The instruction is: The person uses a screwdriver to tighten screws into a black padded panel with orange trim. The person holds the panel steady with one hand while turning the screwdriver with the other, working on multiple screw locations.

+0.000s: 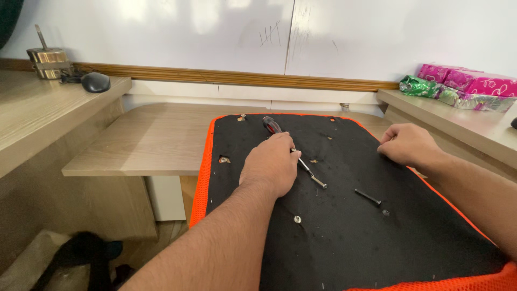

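Currently: your left hand (271, 164) closed over red-and-black-handled screwdriver (293, 152) | loose black bolt (368, 196) lying right of that grip, unfitted | right hand (408, 144) curled, seemingly empty, on black orange-edged seat panel (344, 237).

Left hand (271, 164) palm-down (fingers curled), right hand (407, 144) fisted.

Red-and-black-handled screwdriver (293, 153) flat on the black board (344, 226) (orange mesh edging), shaft tip toward a loose black bolt (368, 197).
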